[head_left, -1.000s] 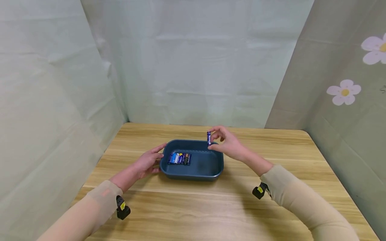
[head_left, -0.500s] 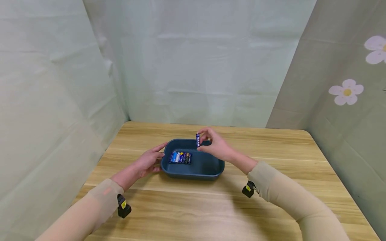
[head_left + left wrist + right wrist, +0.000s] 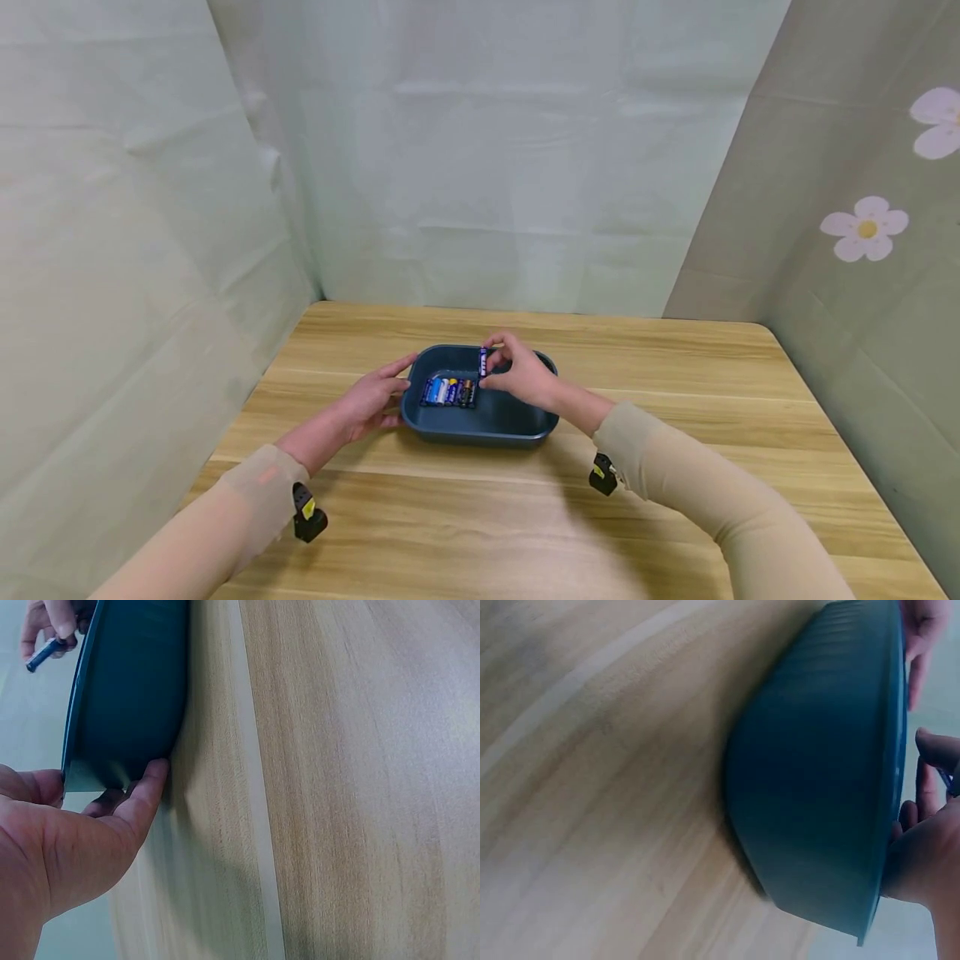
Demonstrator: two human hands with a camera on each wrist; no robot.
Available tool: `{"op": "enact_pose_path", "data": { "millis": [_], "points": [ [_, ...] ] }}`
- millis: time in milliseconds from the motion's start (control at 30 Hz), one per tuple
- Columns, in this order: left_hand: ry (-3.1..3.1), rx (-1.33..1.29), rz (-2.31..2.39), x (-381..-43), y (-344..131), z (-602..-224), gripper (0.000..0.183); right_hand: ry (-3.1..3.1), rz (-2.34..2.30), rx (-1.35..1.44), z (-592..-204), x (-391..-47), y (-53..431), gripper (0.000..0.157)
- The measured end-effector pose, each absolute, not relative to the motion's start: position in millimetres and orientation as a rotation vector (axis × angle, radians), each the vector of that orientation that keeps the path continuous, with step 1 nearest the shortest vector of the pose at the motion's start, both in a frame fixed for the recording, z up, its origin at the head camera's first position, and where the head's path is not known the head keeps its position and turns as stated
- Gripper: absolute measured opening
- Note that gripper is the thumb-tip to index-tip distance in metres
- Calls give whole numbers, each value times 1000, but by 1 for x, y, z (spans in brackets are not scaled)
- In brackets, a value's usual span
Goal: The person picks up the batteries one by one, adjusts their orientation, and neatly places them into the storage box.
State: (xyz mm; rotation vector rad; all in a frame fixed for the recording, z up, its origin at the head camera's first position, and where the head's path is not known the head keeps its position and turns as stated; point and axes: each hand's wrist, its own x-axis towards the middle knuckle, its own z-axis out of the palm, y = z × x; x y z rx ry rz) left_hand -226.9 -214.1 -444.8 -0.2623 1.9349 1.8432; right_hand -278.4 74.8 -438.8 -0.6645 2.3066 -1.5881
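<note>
In the head view a dark blue tray [image 3: 517, 429] stands on the table, several batteries [image 3: 448, 392] lying side by side in its left part. My left hand [image 3: 367, 406] grips the tray's left end, the thumb at the rim and the other fingers spread along the outside wall. Over the tray, my right hand [image 3: 521, 375] pinches one more blue-and-white battery [image 3: 483, 362] by its ends, upright, just to the right of the row. From the left wrist, that battery [image 3: 46, 654] appears past the rim; the right wrist view mostly hides it behind fingers.
The wooden table [image 3: 465, 517] has a pale fabric wall [image 3: 480, 167] behind it and others at both sides. White flowers [image 3: 865, 229] decorate the right one. A small black camera [image 3: 309, 512] is strapped to the left wrist, another [image 3: 602, 475] to the right.
My right hand has carried its battery leftward and lower, from above the tray's right back rim to beside the row. My left hand and the tray have stayed put.
</note>
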Motion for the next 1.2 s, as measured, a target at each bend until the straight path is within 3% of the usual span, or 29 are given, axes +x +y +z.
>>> {"op": "enact_pose_path", "data": {
  "millis": [600,1200],
  "points": [
    [1938,-258,1842,-225,-215,-446,57,2265,-1496,-343,-450,-273,70,52],
    [1934,-276,1839,-225,-215,-445,57,2320,-1350,-286,-461,-273,68,53]
  ]
}}
